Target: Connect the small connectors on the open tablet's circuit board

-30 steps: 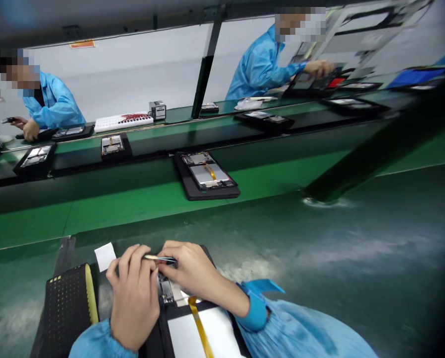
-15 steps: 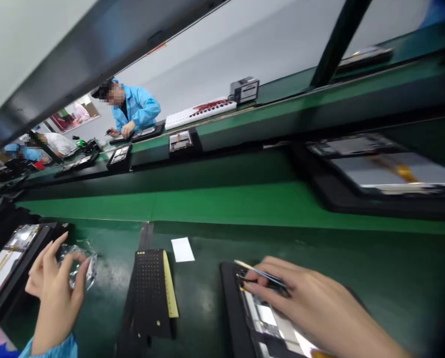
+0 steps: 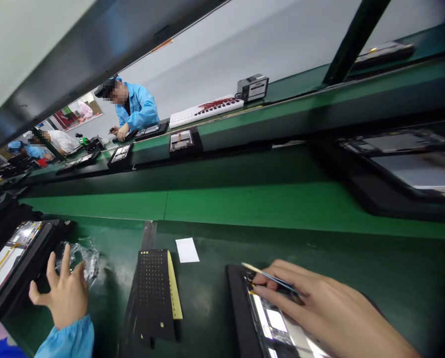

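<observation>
My left hand (image 3: 63, 293), fingers spread and nothing in them, hovers over the bench beside a crumpled clear plastic bag (image 3: 88, 258). To its left, an opened tablet-like device (image 3: 8, 263) lies in a black tray. My right hand (image 3: 308, 293) is closed around slim tweezers (image 3: 272, 278), whose pale end points up and left. Its thumb and forefinger meet at the top edge of another opened device (image 3: 276, 320), which rests on a black tray (image 3: 234, 288). The palm and wrist hide much of this device.
Between my hands lie a black perforated sheet with a yellow edge (image 3: 157, 293) and a white paper square (image 3: 187, 250). Beyond runs a green conveyor (image 3: 222, 204), with a device in a black tray (image 3: 419, 169) at right. Across it a co-worker in blue (image 3: 138, 107) handles devices.
My left hand has turned and spread its fingers from a curled shape. My right hand keeps its hold at the device. The tray at right has shifted farther right in view.
</observation>
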The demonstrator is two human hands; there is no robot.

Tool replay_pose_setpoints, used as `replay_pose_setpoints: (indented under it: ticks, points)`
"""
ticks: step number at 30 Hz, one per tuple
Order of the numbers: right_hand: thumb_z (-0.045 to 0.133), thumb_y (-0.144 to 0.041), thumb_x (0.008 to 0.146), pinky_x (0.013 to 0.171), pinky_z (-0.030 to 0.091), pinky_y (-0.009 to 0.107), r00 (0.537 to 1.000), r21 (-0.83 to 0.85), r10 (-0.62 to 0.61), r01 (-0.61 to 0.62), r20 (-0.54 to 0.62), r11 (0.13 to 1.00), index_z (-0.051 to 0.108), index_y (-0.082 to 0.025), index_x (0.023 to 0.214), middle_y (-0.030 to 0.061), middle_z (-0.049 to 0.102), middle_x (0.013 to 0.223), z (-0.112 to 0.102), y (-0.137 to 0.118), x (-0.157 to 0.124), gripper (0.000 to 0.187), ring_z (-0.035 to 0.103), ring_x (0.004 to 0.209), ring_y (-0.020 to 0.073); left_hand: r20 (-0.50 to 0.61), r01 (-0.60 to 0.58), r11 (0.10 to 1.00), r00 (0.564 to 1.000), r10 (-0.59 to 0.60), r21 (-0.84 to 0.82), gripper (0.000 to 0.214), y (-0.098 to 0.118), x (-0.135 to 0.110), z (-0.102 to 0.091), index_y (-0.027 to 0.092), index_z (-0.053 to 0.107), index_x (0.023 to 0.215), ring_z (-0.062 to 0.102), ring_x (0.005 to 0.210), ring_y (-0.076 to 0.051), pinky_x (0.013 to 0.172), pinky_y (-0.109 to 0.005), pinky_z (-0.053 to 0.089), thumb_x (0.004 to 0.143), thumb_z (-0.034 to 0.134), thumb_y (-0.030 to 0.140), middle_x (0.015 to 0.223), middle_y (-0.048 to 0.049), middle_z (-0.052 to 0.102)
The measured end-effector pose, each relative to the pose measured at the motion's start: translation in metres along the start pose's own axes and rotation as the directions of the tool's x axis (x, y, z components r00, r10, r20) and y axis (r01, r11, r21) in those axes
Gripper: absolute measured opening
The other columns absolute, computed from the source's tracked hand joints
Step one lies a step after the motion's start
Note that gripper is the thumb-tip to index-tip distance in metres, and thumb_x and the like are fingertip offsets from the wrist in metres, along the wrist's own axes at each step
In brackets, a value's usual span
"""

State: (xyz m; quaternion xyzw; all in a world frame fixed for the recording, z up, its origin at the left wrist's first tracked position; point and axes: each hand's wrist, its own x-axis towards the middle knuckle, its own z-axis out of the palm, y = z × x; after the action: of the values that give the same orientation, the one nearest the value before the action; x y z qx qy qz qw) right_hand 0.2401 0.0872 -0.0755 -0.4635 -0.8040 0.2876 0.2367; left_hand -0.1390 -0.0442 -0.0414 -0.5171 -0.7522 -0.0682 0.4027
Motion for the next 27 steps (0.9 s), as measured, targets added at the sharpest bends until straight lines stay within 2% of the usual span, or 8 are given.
replay_pose_setpoints:
  ticks: [3, 6, 9, 12, 16, 19, 23, 27]
  points:
    - [0.056, -0.035, 0.081, 0.047, 0.039, 0.028, 1.000, -0.003, -0.005, 0.005, 0.009, 1.000, 0.067, -0.029, 0.070, 0.0001, 0.069, 0.072, -0.004, -0.003, 0.000, 0.016, 0.061, 0.048, 0.0176, -0.004, 0.040, 0.999, 0.999, -0.040, 0.005, 0.010, 0.008, 0.004, -0.015, 0.020, 0.051, 0.079, 0.028, 0.132, -0.046, 0.085, -0.080, 0.023, 0.088, 0.051, 0.015, 0.145, -0.0132, 0.039]
    - [0.057, -0.028, 0.082, 0.052, 0.039, 0.027, 0.998, -0.042, 0.045, -0.043, 0.049, 0.998, 0.068, -0.027, 0.073, -0.0003, 0.070, 0.077, -0.010, -0.010, -0.001, 0.014, 0.064, 0.059, 0.0187, -0.020, 0.054, 0.969, 0.998, -0.061, -0.240, 0.009, 0.033, 0.011, -0.032, 0.021, 0.051, 0.082, 0.037, 0.127, -0.043, 0.091, -0.071, 0.029, 0.089, 0.052, 0.026, 0.138, -0.0141, 0.045]
    - [0.063, -0.020, 0.078, 0.058, 0.039, 0.025, 0.992, -0.060, 0.107, -0.103, 0.065, 0.993, 0.069, -0.025, 0.074, -0.0014, 0.070, 0.079, -0.013, -0.018, -0.001, 0.009, 0.065, 0.068, 0.0183, 0.107, -0.029, 0.731, 0.985, 0.139, -0.682, 0.010, 0.074, 0.017, -0.041, 0.025, 0.053, 0.092, 0.057, 0.105, -0.030, 0.086, -0.050, 0.046, 0.090, 0.047, 0.031, 0.112, -0.0098, 0.058]
    - [0.067, -0.017, 0.076, 0.060, 0.038, 0.024, 0.985, -0.051, 0.164, -0.161, 0.052, 0.986, 0.071, -0.025, 0.073, -0.0027, 0.069, 0.077, -0.014, -0.023, -0.001, 0.009, 0.065, 0.068, 0.0168, 0.210, 0.027, 0.444, 0.906, 0.368, -0.896, 0.015, 0.122, 0.021, -0.047, 0.027, 0.055, 0.102, 0.062, 0.090, -0.021, 0.072, -0.031, 0.053, 0.091, 0.046, 0.030, 0.104, -0.0054, 0.060]
    - [0.069, -0.015, 0.075, 0.060, 0.038, 0.024, 0.977, -0.058, 0.208, -0.205, 0.043, 0.977, 0.072, -0.024, 0.073, -0.0025, 0.069, 0.076, -0.014, -0.027, -0.001, 0.009, 0.065, 0.069, 0.0171, 0.297, 0.213, 0.215, 0.798, 0.524, -0.953, 0.023, 0.178, 0.027, -0.044, 0.029, 0.056, 0.111, 0.062, 0.080, -0.016, 0.068, -0.025, 0.053, 0.089, 0.048, 0.028, 0.107, -0.0035, 0.060]
    - [0.068, -0.016, 0.076, 0.059, 0.037, 0.024, 0.970, -0.070, 0.239, -0.236, 0.051, 0.969, 0.072, -0.024, 0.074, -0.0022, 0.069, 0.077, -0.015, -0.029, 0.000, 0.009, 0.065, 0.069, 0.0171, 0.355, 0.341, 0.142, 0.714, 0.604, -0.929, 0.028, 0.203, 0.031, -0.034, 0.027, 0.057, 0.115, 0.060, 0.083, -0.016, 0.069, -0.026, 0.053, 0.088, 0.048, 0.028, 0.111, -0.0047, 0.060]
    - [0.069, -0.017, 0.075, 0.058, 0.036, 0.024, 0.957, -0.079, 0.281, -0.276, 0.064, 0.958, 0.071, -0.024, 0.072, -0.0023, 0.069, 0.076, -0.015, -0.031, 0.001, 0.008, 0.065, 0.069, 0.0173, 0.357, 0.414, 0.104, 0.598, 0.718, -0.904, 0.026, 0.217, 0.037, -0.024, 0.025, 0.065, 0.107, 0.060, 0.083, -0.016, 0.066, -0.026, 0.050, 0.086, 0.051, 0.029, 0.111, -0.0048, 0.063]
    - [0.068, -0.016, 0.074, 0.057, 0.035, 0.024, 0.948, -0.096, 0.312, -0.305, 0.066, 0.948, 0.070, -0.024, 0.070, -0.0025, 0.068, 0.074, -0.015, -0.034, 0.002, 0.009, 0.064, 0.067, 0.0168, 0.356, 0.448, 0.093, 0.549, 0.756, -0.889, 0.027, 0.218, 0.039, -0.022, 0.027, 0.066, 0.108, 0.060, 0.091, -0.018, 0.060, -0.024, 0.048, 0.083, 0.056, 0.029, 0.112, -0.0044, 0.064]
